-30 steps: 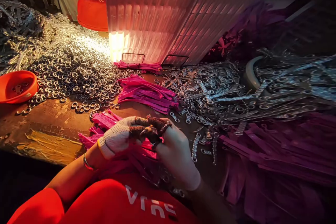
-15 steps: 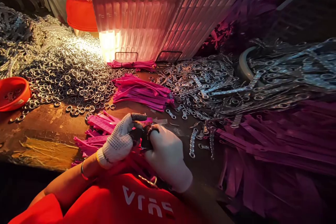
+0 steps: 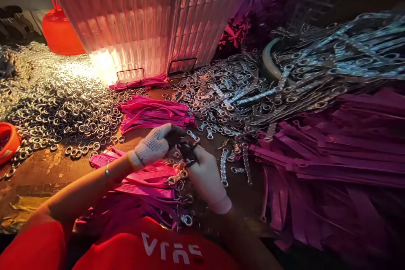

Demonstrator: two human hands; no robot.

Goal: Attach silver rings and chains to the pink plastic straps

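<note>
Now the left hand (image 3: 153,145) and right hand (image 3: 205,173) meet, fingers curled inward; can't tell what's pinched. They've shifted forward, uncovering metal links (image 3: 179,175) beside the pink straps (image 3: 148,177) on the counter (image 3: 60,168); handling seems unfinished.

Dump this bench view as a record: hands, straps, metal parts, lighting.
left_hand: gloved left hand, fingers curled, close to the right; grip unclear
right_hand: gloved right hand, fingers dark; anything held is hard to make out
below_hands: pink straps, metal links at their right ends
beyond_hands: second strap bundle
left_side: heaped metal rings; red bowl, cut by frame
right_side: piled metal links; purple straps
light: red lamp beside ribbed panel
</note>
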